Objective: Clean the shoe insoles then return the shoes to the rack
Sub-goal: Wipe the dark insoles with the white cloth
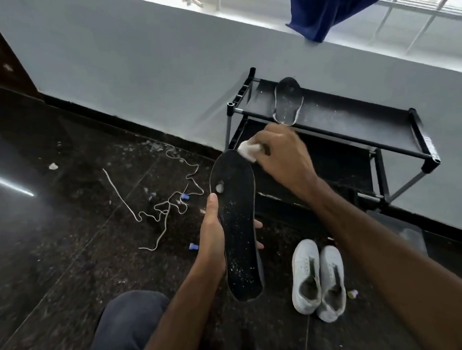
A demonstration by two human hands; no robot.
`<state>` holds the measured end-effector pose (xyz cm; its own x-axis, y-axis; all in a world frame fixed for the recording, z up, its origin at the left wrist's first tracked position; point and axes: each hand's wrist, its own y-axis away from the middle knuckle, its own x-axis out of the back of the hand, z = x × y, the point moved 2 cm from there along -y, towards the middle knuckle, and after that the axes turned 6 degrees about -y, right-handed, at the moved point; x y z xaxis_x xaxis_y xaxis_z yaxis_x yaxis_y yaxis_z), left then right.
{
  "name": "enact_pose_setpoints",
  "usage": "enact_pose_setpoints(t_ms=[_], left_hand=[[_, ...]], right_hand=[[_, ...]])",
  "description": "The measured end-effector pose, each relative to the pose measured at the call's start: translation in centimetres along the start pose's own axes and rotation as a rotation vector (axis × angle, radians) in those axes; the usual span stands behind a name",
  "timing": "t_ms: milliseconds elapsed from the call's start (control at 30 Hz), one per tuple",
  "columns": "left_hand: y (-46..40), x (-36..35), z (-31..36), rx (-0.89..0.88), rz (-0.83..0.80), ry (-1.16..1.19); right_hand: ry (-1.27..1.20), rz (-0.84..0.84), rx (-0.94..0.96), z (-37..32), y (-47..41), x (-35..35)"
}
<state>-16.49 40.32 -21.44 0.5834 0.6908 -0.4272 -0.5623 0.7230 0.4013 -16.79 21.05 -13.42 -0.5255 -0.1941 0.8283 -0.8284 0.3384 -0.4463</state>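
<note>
From the head view, your left hand (213, 236) wraps the middle of a long black insole (238, 228), thumb along its left edge and fingertips peeking out past its right edge; the palm and most of the fingers are hidden behind it, so that grip is closed around the insole. The insole is flat, matte and rounded at both ends, flecked with pale crumbs, with a small whitish lump near its far end just above your thumb. Your right hand (282, 155) is curled at the insole's far tip, its grip pinching a crumpled white wad (247, 150), cloth or tissue, hard to tell, and the fingers cover most of it. Just beyond that hand a second dark insole (288, 101) lies on the top shelf of the black rack (356, 118), which has dusty fabric tiers and metal tubes; its lower tier is largely blocked by your forearm. Below your right forearm a pair of white shoes (318, 277) stands unlaced on the dark speckled floor (67, 266), no logo readable. Left of your left hand lie tangled white laces (156, 206).
</note>
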Motion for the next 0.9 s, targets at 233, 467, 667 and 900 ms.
enact_pose_setpoints(t_ms=[233, 467, 667, 900], left_hand=[[-0.3, -0.5, -1.4, 0.098, -0.014, -0.035], [-0.5, -0.7, -1.9, 0.1, -0.049, -0.056], [-0.5, -0.9, -2.5, 0.102, -0.055, -0.054], [-0.6, -1.4, -2.6, 0.084, -0.018, -0.059]], right_hand=[[0.209, -0.211, 0.125, 0.5, 2.0, -1.4], [-0.138, -0.189, 0.011, -0.1, 4.1, -0.3], [0.23, -0.14, -0.06, 3.5, 4.8, 0.1], [-0.06, -0.257, -0.004, 0.3, 7.6, -0.4]])
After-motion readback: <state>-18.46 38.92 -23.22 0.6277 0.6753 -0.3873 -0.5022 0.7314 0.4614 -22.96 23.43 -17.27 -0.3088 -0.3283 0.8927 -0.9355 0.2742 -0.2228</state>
